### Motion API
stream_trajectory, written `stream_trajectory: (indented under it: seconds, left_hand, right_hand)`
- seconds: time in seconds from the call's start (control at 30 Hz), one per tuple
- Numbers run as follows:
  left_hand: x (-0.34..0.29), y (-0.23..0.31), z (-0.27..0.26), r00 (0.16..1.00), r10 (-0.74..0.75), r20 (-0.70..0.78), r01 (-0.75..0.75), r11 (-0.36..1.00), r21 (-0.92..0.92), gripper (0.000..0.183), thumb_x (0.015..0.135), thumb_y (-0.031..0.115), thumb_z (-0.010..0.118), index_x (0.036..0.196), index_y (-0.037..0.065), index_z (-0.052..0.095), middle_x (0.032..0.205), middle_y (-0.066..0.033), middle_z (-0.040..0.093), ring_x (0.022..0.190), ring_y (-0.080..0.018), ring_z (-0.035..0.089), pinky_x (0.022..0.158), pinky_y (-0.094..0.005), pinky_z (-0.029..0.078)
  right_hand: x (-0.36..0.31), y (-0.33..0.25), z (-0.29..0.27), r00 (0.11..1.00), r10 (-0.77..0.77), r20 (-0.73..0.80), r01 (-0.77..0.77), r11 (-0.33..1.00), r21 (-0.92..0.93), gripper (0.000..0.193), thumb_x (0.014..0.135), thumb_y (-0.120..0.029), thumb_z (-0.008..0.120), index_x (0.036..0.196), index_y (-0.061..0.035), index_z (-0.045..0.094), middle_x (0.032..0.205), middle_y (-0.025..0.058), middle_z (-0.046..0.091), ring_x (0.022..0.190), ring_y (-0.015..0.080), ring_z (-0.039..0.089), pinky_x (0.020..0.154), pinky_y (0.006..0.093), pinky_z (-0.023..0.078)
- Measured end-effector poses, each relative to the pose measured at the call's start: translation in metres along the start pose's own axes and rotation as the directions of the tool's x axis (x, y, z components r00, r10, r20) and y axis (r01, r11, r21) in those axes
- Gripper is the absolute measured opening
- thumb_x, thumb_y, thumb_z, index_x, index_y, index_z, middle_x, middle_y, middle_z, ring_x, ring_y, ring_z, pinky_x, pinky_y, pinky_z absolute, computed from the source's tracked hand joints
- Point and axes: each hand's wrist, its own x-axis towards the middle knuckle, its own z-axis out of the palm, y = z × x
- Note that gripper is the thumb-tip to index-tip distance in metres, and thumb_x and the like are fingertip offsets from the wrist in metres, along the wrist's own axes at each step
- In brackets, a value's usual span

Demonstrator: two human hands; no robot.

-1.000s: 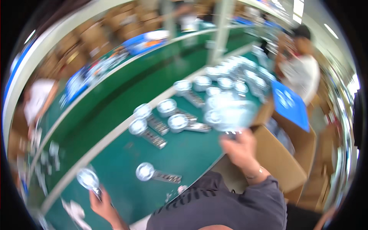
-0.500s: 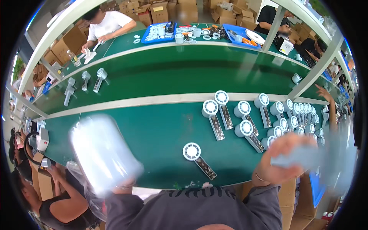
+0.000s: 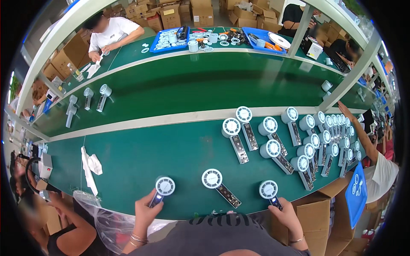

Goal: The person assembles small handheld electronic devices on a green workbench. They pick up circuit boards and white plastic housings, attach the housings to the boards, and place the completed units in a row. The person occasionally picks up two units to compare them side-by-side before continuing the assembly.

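Near the front edge of the green bench [image 3: 128, 170], my left hand [image 3: 146, 209] is closed round the handle of a small handheld fan [image 3: 165, 186] with a round white grille. My right hand [image 3: 287, 216] grips a similar handheld fan [image 3: 268, 189] by its handle. A light glows on the handle of the left one, and a fainter one shows on the right one. Between my hands lies a third fan [image 3: 212, 178], touched by neither; its handle bares a circuit board [image 3: 229, 195]. Several more fans [image 3: 270, 148] with bared boards lie in a group to the right.
A crumpled white cloth [image 3: 90, 168] lies on the bench at left, above clear plastic film [image 3: 106, 222]. Beyond the rail, a green conveyor belt [image 3: 192, 81] carries a few fans. Cardboard boxes [image 3: 309, 219] and a blue tray [image 3: 356, 194] are at right. Co-workers sit around.
The large blurred whitish thing at left and the blurred pale thing by my right hand are gone from view. Both hands now hold fans near the front edge. The white cloth shows at left.
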Motion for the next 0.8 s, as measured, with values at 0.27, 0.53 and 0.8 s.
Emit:
stream_trajectory:
  seconds: [0.27, 0.53, 0.8]
  left_hand:
    - [0.039, 0.152, -0.003, 0.052, 0.378, -0.924, -0.903, 0.414, 0.118, 0.018, 0.078, 0.017, 0.062, 0.084, 0.001, 0.061, 0.078, -0.0055, 0.058, 0.064, -0.0146, 0.051, 0.057, -0.024, 0.041]
    - [0.07, 0.152, 0.026, 0.021, 0.414, -0.91, -0.962, 0.257, 0.095, 0.021, 0.075, 0.006, 0.059, 0.092, 0.0, 0.048, 0.077, -0.0091, 0.053, 0.062, -0.0139, 0.049, 0.052, -0.0248, 0.04]
    - [0.083, 0.143, 0.033, 0.219, 0.522, -0.825, -0.854, 0.512, 0.097, 0.03, 0.068, -0.007, 0.051, 0.097, -0.003, 0.046, 0.084, -0.0129, 0.049, 0.064, -0.0132, 0.047, 0.053, -0.026, 0.043]
  right_hand:
    - [-0.006, -0.142, -0.02, -0.421, -0.426, -0.801, 0.803, -0.586, -0.11, 0.046, 0.077, -0.026, 0.065, 0.113, -0.0082, 0.042, 0.079, 0.0056, 0.05, 0.058, 0.0162, 0.045, 0.048, 0.0265, 0.036]
    - [0.029, -0.179, 0.013, -0.048, -0.497, -0.867, 0.865, -0.455, 0.213, 0.023, 0.085, -0.023, 0.051, 0.101, -0.0076, 0.052, 0.076, 0.0074, 0.05, 0.067, 0.0191, 0.048, 0.057, 0.0313, 0.041]
    - [0.051, -0.177, 0.01, 0.039, -0.577, -0.816, 0.985, -0.116, 0.129, 0.053, 0.079, -0.039, 0.063, 0.112, -0.001, 0.045, 0.079, 0.0066, 0.051, 0.061, 0.0151, 0.048, 0.054, 0.026, 0.039]
